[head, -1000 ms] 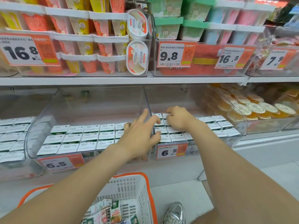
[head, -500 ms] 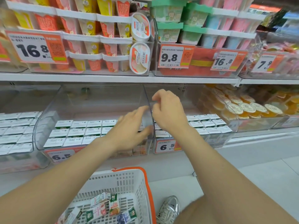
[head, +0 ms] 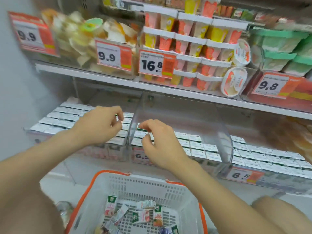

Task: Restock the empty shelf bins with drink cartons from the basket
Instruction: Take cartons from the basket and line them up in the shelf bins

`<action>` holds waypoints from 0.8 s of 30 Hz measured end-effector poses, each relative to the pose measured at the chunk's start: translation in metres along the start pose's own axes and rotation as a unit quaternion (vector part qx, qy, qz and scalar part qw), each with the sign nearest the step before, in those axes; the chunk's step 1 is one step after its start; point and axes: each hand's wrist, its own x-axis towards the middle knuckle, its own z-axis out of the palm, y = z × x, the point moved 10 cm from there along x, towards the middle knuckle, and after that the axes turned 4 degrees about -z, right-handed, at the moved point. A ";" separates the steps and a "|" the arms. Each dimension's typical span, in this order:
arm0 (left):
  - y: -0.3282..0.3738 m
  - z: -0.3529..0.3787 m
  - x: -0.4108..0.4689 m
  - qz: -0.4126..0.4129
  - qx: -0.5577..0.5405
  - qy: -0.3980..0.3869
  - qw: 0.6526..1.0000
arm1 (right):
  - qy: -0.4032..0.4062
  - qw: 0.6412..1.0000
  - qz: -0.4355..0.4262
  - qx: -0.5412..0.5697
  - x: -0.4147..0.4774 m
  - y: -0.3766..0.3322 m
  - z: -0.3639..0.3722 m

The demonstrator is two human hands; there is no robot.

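Clear shelf bins on the lower shelf hold rows of white-topped drink cartons (head: 194, 142). My left hand (head: 99, 127) hovers over the left bin (head: 67, 119), fingers loosely curled and holding nothing. My right hand (head: 160, 144) hangs over the front of the middle bin (head: 224, 137), just right of the clear divider (head: 135, 122), also loosely curled and empty. Below my arms stands a white mesh basket (head: 143, 188) with an orange rim. Several small drink cartons (head: 141, 217) lie loose in its bottom.
The upper shelf (head: 168, 90) carries yogurt cups (head: 185, 48) and green-lidded tubs (head: 278, 46) behind price tags reading 9.9, 16.8 and 9.8. A third carton bin (head: 270, 159) sits at the right. A pale wall (head: 16, 98) bounds the left. A shoe (head: 64, 210) shows beside the basket.
The view has swung left along the shelf. Both hands have come off the cartons and moved left, the left hand to the leftmost bin; their fingers now curl loosely.
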 end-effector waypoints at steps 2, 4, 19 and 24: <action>-0.040 -0.015 0.001 -0.040 0.001 0.012 0.999 | 0.009 1.000 -0.013 0.006 0.020 -0.022 0.021; -0.078 -0.025 0.005 -0.076 -0.006 0.018 0.997 | 0.020 0.999 -0.028 0.009 0.041 -0.047 0.041; -0.225 0.018 0.002 -0.215 0.043 -0.200 0.955 | -0.134 0.988 0.043 -0.065 0.275 -0.051 0.231; -0.231 0.020 0.004 -0.196 0.034 -0.184 0.963 | -0.186 0.980 0.062 -0.043 0.306 -0.052 0.268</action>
